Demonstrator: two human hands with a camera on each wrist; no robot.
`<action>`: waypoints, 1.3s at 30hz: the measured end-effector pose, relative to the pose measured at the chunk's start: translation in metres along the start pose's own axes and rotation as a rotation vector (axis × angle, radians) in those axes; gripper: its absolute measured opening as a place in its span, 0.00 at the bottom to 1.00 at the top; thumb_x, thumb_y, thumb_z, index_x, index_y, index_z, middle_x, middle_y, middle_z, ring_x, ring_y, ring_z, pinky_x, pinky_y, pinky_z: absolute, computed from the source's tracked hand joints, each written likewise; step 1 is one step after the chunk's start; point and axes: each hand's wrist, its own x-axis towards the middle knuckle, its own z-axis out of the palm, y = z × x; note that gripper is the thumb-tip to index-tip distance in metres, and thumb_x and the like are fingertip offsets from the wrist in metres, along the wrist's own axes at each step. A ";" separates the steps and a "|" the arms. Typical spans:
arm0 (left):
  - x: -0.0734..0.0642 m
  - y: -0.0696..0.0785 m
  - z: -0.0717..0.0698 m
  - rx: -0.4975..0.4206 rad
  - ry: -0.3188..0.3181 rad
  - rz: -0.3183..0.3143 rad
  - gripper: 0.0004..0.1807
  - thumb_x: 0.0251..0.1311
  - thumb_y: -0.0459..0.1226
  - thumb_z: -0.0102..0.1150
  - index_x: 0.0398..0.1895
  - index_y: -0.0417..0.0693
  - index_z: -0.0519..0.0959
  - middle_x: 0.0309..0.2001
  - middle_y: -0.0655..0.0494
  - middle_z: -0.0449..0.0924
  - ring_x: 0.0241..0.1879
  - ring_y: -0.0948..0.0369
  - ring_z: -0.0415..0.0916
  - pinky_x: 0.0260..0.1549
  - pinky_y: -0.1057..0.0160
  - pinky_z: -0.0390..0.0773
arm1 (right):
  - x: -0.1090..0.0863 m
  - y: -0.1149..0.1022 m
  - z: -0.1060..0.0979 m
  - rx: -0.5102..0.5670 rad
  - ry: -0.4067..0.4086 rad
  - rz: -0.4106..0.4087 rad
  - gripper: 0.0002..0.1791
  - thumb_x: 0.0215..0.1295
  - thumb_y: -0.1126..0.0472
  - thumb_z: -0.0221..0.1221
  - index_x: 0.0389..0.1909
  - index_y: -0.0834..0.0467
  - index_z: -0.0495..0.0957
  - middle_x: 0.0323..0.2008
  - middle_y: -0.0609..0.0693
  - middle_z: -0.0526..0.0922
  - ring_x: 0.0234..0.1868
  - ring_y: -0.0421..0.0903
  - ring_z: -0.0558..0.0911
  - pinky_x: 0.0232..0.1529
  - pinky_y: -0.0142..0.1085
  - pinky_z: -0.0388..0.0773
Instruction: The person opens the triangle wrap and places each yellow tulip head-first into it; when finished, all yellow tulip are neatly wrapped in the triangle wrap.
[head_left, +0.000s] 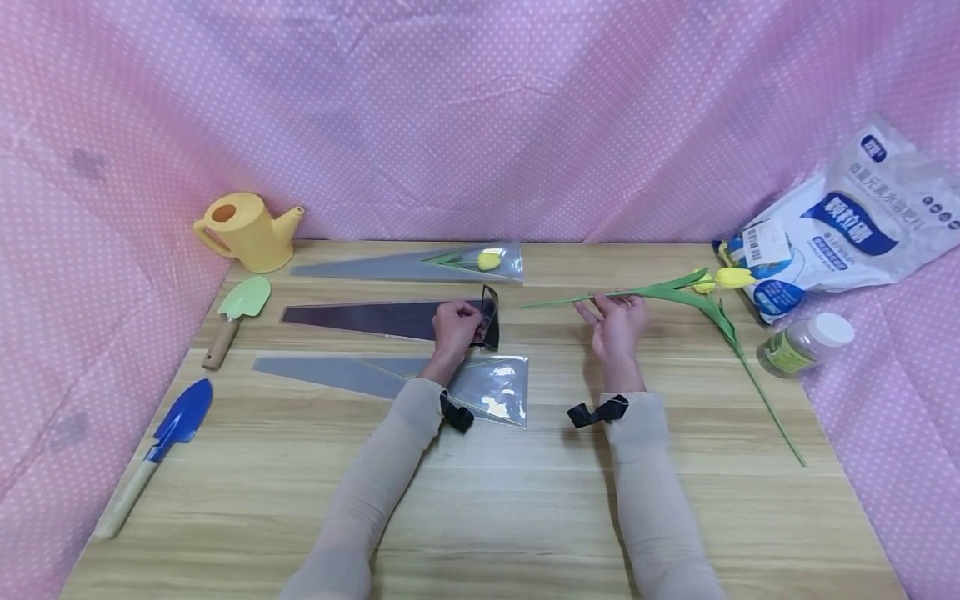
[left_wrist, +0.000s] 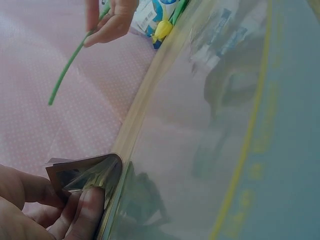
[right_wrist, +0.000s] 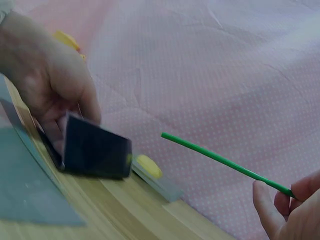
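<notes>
My left hand [head_left: 456,329] pinches the open wide end of a dark tapered flower sleeve [head_left: 360,319]; in the right wrist view the lifted flap of the dark sleeve [right_wrist: 97,150] stands up from the table. My right hand [head_left: 618,329] holds a yellow artificial tulip [head_left: 663,291] by its green stem. In the right wrist view the bare stem end [right_wrist: 210,154] points toward the sleeve, apart from it. A second tulip [head_left: 761,387] lies on the right, its stem slanting toward the front. One clear sleeve [head_left: 480,390] lies nearer me, partly under my left forearm.
Behind the dark sleeve, another clear sleeve [head_left: 360,268] encloses a yellow tulip [head_left: 489,261]. At left are a yellow watering can [head_left: 251,233], a green trowel [head_left: 243,300] and a blue trowel [head_left: 180,417]. A white fertilizer bag [head_left: 847,225] and a lidded jar [head_left: 798,346] stand at right.
</notes>
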 end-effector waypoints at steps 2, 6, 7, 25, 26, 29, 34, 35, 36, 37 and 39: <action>-0.001 0.001 0.000 0.012 0.006 -0.006 0.04 0.56 0.27 0.60 0.29 0.36 0.84 0.22 0.51 0.84 0.15 0.67 0.77 0.18 0.68 0.80 | -0.002 0.005 0.005 0.003 -0.003 -0.004 0.15 0.67 0.81 0.49 0.41 0.58 0.61 0.37 0.53 0.67 0.32 0.44 0.79 0.44 0.44 0.87; -0.001 0.001 0.000 0.008 0.003 -0.016 0.04 0.57 0.27 0.60 0.30 0.36 0.84 0.25 0.47 0.85 0.16 0.66 0.77 0.19 0.67 0.82 | -0.006 0.014 0.013 0.004 -0.004 -0.009 0.16 0.67 0.81 0.49 0.43 0.59 0.60 0.37 0.53 0.67 0.31 0.43 0.79 0.42 0.44 0.88; -0.001 0.001 0.001 0.010 0.005 -0.014 0.04 0.57 0.27 0.60 0.30 0.36 0.84 0.25 0.46 0.85 0.16 0.66 0.77 0.19 0.67 0.82 | -0.008 0.016 0.016 -0.002 -0.005 -0.012 0.16 0.67 0.81 0.49 0.43 0.59 0.59 0.37 0.53 0.67 0.31 0.42 0.80 0.42 0.44 0.88; -0.006 0.010 0.001 0.028 -0.006 0.025 0.05 0.59 0.28 0.59 0.30 0.35 0.84 0.23 0.49 0.83 0.16 0.66 0.78 0.21 0.65 0.83 | -0.010 0.036 0.029 -0.133 0.039 -0.059 0.18 0.66 0.79 0.52 0.42 0.53 0.61 0.45 0.57 0.68 0.43 0.48 0.78 0.50 0.49 0.85; -0.007 0.011 0.001 0.020 -0.010 0.023 0.05 0.58 0.28 0.59 0.31 0.35 0.84 0.23 0.49 0.82 0.16 0.66 0.79 0.21 0.65 0.84 | -0.010 0.036 0.028 -0.133 0.042 -0.062 0.18 0.66 0.79 0.52 0.43 0.54 0.61 0.45 0.57 0.68 0.43 0.48 0.78 0.49 0.48 0.85; -0.009 0.015 0.002 0.002 -0.022 0.023 0.04 0.59 0.27 0.58 0.31 0.34 0.83 0.23 0.49 0.81 0.15 0.65 0.79 0.21 0.62 0.85 | -0.009 0.036 0.025 -0.141 0.044 -0.077 0.19 0.65 0.80 0.53 0.51 0.63 0.60 0.45 0.58 0.68 0.43 0.48 0.78 0.44 0.43 0.87; -0.012 0.021 0.003 0.032 -0.018 0.070 0.04 0.58 0.26 0.58 0.32 0.33 0.82 0.22 0.51 0.79 0.14 0.64 0.78 0.19 0.62 0.84 | -0.010 0.038 0.022 -0.162 0.034 -0.110 0.23 0.64 0.80 0.54 0.56 0.69 0.57 0.43 0.57 0.68 0.40 0.46 0.77 0.43 0.43 0.88; -0.013 0.022 0.003 0.051 -0.011 0.089 0.05 0.58 0.27 0.58 0.32 0.34 0.82 0.23 0.50 0.79 0.14 0.64 0.77 0.19 0.62 0.84 | -0.009 0.039 0.021 -0.169 0.032 -0.112 0.21 0.64 0.79 0.54 0.53 0.67 0.59 0.43 0.56 0.68 0.39 0.45 0.77 0.44 0.44 0.88; -0.014 0.023 0.003 0.077 -0.002 0.111 0.05 0.57 0.27 0.58 0.32 0.34 0.83 0.23 0.49 0.80 0.14 0.65 0.77 0.19 0.63 0.84 | -0.010 0.039 0.021 -0.174 0.030 -0.114 0.19 0.64 0.79 0.55 0.50 0.64 0.60 0.43 0.56 0.68 0.39 0.45 0.77 0.45 0.45 0.87; -0.014 0.023 0.003 0.101 0.007 0.135 0.05 0.57 0.27 0.58 0.32 0.35 0.83 0.23 0.48 0.81 0.14 0.65 0.77 0.19 0.63 0.83 | -0.010 0.040 0.021 -0.181 0.027 -0.113 0.18 0.65 0.79 0.55 0.48 0.60 0.62 0.42 0.55 0.68 0.39 0.45 0.77 0.47 0.46 0.87; -0.016 0.024 0.004 0.163 0.027 0.182 0.05 0.56 0.27 0.58 0.32 0.36 0.83 0.24 0.46 0.82 0.14 0.66 0.76 0.19 0.65 0.82 | -0.011 0.042 0.020 -0.191 0.023 -0.107 0.19 0.65 0.78 0.55 0.42 0.52 0.62 0.42 0.55 0.68 0.40 0.44 0.77 0.49 0.47 0.86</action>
